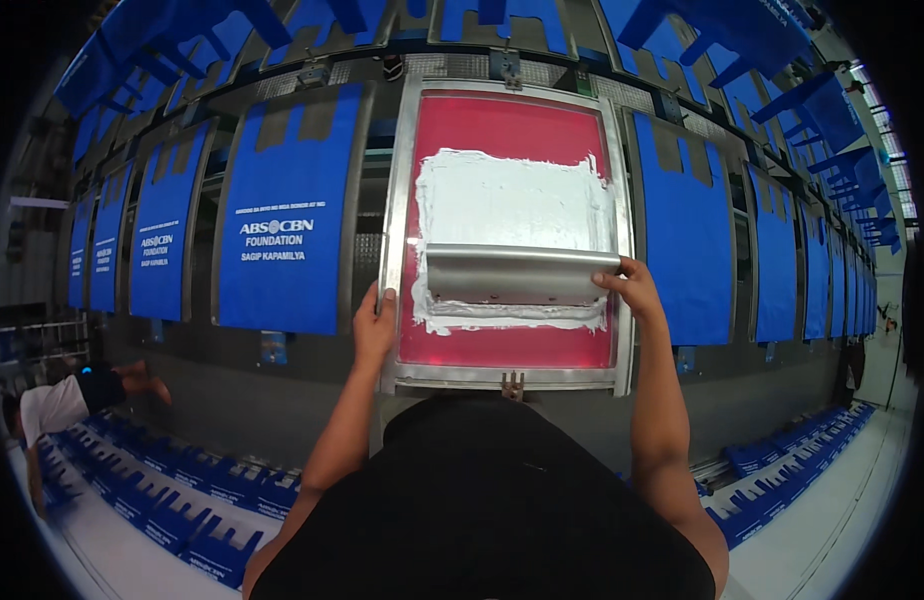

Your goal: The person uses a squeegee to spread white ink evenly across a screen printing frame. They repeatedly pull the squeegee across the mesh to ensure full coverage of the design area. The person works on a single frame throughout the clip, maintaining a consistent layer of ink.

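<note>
In front of me lies a screen printing frame (pixel 390 245) with a silver metal border and a red mesh (pixel 512 122). White ink (pixel 512 195) is spread in a rough-edged rectangle over the mesh. My right hand (pixel 634 287) grips the right end of a wide metal squeegee (pixel 512 272), thumb on its near face. The squeegee lies crosswise over the lower half of the inked area, with ridges of ink just below it. My left hand (pixel 374 325) is closed on the frame's left side rail, thumb on top; the undersides of its fingers are hidden.
Blue bag-shaped sheets lie on boards to the left, the nearest one (pixel 282 215) with white print, and to the right, the nearest one (pixel 682 230) plain. More blue sheets hang overhead. Behind me, blue pieces (pixel 222 540) line the floor. A person (pixel 62 405) bends at far left.
</note>
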The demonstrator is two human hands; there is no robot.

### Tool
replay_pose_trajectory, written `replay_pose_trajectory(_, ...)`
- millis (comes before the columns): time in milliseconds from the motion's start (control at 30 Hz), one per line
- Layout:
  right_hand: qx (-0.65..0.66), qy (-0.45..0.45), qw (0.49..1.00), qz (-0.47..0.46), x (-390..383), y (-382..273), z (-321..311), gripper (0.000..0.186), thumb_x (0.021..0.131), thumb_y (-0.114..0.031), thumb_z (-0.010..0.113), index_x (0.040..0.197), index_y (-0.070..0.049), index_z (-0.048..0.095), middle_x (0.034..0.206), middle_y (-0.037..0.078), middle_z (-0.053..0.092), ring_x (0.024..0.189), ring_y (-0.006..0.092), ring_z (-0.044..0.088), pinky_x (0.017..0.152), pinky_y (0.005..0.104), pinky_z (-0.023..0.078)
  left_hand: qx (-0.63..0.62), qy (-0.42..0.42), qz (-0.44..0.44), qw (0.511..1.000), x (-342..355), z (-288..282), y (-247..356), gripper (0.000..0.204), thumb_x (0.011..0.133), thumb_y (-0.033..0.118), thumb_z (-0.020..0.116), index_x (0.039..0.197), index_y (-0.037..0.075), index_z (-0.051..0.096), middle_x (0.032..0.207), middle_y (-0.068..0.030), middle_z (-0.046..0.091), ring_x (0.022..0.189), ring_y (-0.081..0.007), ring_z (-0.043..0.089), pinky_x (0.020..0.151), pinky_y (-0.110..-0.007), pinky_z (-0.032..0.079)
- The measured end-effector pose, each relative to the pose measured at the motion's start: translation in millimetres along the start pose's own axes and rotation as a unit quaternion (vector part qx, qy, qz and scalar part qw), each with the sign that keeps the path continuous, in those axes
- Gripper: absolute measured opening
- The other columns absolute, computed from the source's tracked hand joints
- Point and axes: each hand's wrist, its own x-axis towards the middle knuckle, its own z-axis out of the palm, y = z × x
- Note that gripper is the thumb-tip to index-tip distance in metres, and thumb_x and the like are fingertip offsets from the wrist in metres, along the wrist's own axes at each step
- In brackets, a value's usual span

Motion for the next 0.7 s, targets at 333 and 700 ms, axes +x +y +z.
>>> replay_pose_trajectory(333,-0.044,-0.021,0.999,-0.010,22,11,-17,0.051,0.068,-0.025,0.084,0.109,0.003,0.068,0.091,0.010,0.069,0.084,0.0168,0.063,0.078,0.0292,0.050,0.025,0.055,-0.036,0.998,-8,18,2,0.045,0.097,0.028,0.056,0.129,-0.003,0.053,0.116,-0.0151,0.064,0.105,-0.0175,0.059,0.091,-0.029,0.044)
replay_pose_trajectory(700,0.017,-0.016,1.000,-0.017,27,25,4,0.048,0.070,-0.020,0.084,0.109,0.003,0.068,0.096,0.011,0.070,0.089,0.0184,0.064,0.084,0.0298,0.049,-0.013,0.024,-0.033,0.999,17,14,-6,0.051,0.098,0.034,0.056,0.133,-0.002,0.050,0.116,-0.0141,0.064,0.104,-0.0169,0.058,0.090,-0.029,0.044)
